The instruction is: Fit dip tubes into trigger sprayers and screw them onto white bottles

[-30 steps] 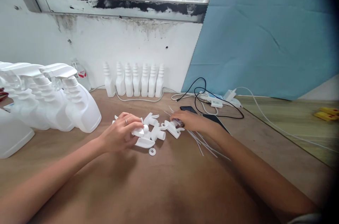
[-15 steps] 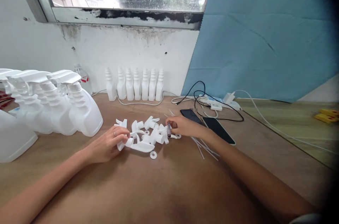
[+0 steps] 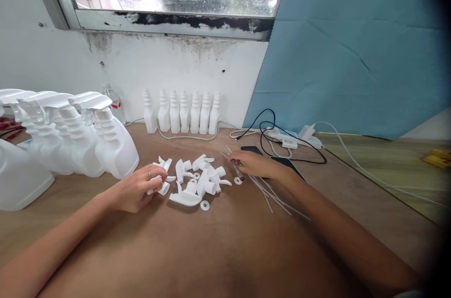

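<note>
White plastic trigger head (image 3: 160,187) sits gripped in the left hand (image 3: 139,190), long axis running left-right, left of the parts pile (image 3: 197,178). Right hand (image 3: 255,164) pinches a small clear tube (image 3: 237,169) pointing near-right, at its fingertips.

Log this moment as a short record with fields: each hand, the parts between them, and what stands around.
left hand: closed on a white trigger part
right hand: pinching a small clear tube
between hands: loose white sprayer parts, washers
by right arm: thin dip tubes
left side: assembled spray bottles
back wall: row of capless bottles
surface: wooden table
</note>
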